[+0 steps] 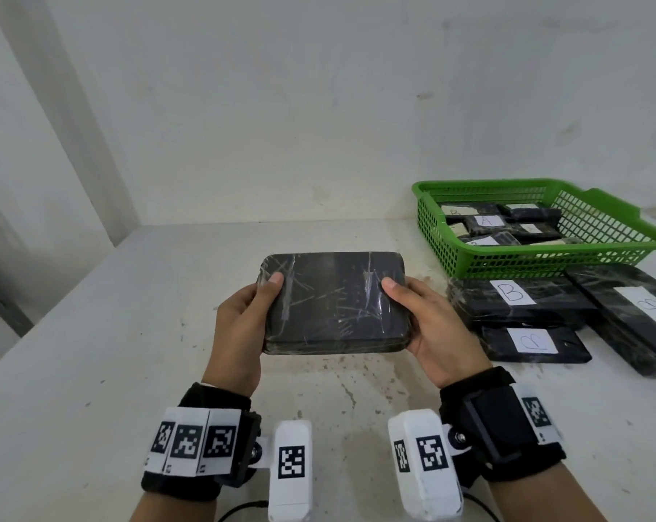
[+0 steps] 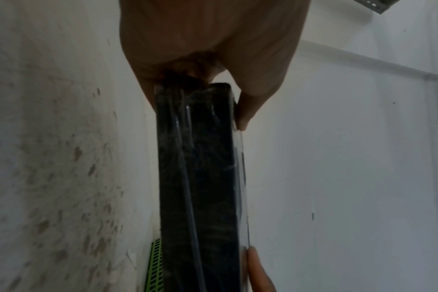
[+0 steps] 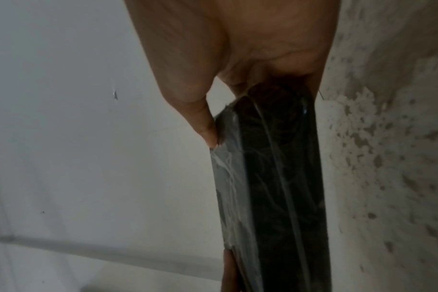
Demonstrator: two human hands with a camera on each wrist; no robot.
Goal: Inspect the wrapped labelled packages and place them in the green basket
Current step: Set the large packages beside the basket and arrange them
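Observation:
Both hands hold a black package [image 1: 334,299] wrapped in clear film above the middle of the table. My left hand [image 1: 245,320] grips its left end, thumb on top. My right hand [image 1: 428,318] grips its right end the same way. No label shows on the face turned up. In the left wrist view the package [image 2: 203,177] is seen edge-on under my left hand [image 2: 213,49]. The right wrist view shows the package [image 3: 275,177] edge-on below my right hand [image 3: 238,49]. The green basket [image 1: 616,227] stands at the back right with several labelled packages [image 1: 486,222] inside.
Three black packages with white labels lie on the table [image 1: 93,371] in front of the basket: one marked B [image 1: 518,301], one nearer [image 1: 533,344], one at the right edge [image 1: 639,314]. A white wall rises behind the table. A sliver of basket [image 2: 156,266] shows in the left wrist view.

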